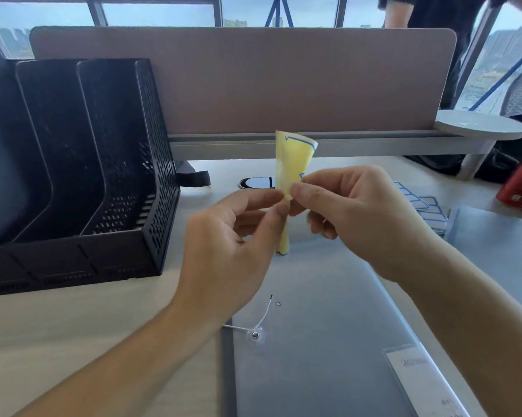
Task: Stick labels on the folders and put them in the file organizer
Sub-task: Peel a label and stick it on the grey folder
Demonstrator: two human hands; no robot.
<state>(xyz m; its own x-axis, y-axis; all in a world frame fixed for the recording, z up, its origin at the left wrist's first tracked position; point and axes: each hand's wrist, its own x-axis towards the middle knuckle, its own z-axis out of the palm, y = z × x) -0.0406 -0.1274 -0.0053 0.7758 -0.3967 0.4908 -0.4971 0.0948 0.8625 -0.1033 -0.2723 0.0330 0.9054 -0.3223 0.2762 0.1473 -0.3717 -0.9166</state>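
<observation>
A yellow label sheet with blue-edged labels stands bent upright in the middle of the view, above a grey folder lying flat on the desk. My left hand pinches the sheet's lower edge between thumb and forefinger. My right hand pinches the same spot from the right side. The folder has a string-and-button clasp and a clear name pocket. A black mesh file organizer stands at the left with its slots showing nothing inside.
More blue-edged label sheets lie at the right, beside a second grey folder. A brown desk divider closes off the back. A red object sits at the far right edge. A person stands behind the divider.
</observation>
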